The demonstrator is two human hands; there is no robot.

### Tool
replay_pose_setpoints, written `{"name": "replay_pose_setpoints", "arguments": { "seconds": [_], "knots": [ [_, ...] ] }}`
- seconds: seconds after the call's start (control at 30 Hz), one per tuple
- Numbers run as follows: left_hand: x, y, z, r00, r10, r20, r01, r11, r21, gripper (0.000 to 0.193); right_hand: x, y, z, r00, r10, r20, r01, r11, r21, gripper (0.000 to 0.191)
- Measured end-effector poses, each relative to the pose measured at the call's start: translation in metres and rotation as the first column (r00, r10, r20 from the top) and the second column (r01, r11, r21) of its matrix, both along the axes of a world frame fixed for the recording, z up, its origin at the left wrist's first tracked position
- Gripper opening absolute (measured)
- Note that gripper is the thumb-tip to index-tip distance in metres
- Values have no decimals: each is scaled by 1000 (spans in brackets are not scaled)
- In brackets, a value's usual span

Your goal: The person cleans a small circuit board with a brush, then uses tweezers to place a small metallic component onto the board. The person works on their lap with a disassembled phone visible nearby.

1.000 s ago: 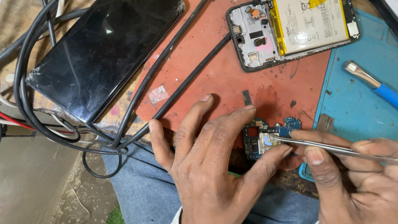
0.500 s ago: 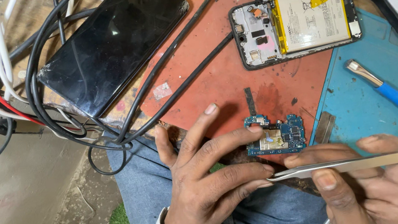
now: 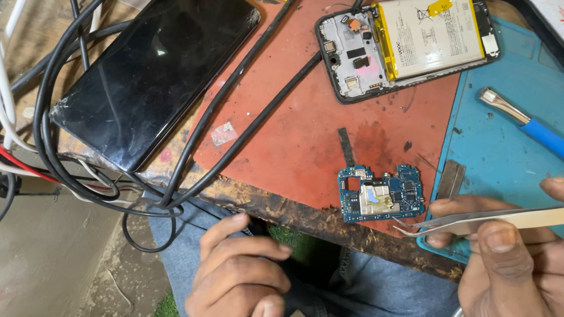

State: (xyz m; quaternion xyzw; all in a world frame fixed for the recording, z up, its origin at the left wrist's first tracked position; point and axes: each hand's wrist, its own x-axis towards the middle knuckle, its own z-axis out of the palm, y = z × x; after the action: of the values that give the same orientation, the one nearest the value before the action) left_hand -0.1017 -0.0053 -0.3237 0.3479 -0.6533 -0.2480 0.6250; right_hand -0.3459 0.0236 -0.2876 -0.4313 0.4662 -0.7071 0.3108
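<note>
Right hand pinching metal tweezers, tips shut on nothing, just beside blue circuit board at its 4 o'clock. Board lying bare on red mat, near the edge. Left hand loosely curled, holding nothing, off the bench at board's 8 o'clock. Opened phone at 12 o'clock; blue-handled tool at 2; black phone under cables at 10.
</note>
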Motion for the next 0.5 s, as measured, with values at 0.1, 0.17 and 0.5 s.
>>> {"name": "replay_pose_setpoints", "arguments": {
  "seconds": [0.1, 0.17, 0.5],
  "knots": [
    [-6, -1, -22, 988, 141, 63, -140, 990, -11, 21, 1, -1, 3, 1000, 10, 1, -10, 1000, 7, 43],
    [-7, 0, -33, 977, 175, 125, -178, 984, 10, 23, 0, -2, 5, 999, 17, -44, -17, 1000, 12, 45],
    [-29, 4, -9, 986, 158, 44, -152, 981, -120, 37, -5, 6, 6, 982, 47, -186, -33, 996, 77, 45]
  ]
}}
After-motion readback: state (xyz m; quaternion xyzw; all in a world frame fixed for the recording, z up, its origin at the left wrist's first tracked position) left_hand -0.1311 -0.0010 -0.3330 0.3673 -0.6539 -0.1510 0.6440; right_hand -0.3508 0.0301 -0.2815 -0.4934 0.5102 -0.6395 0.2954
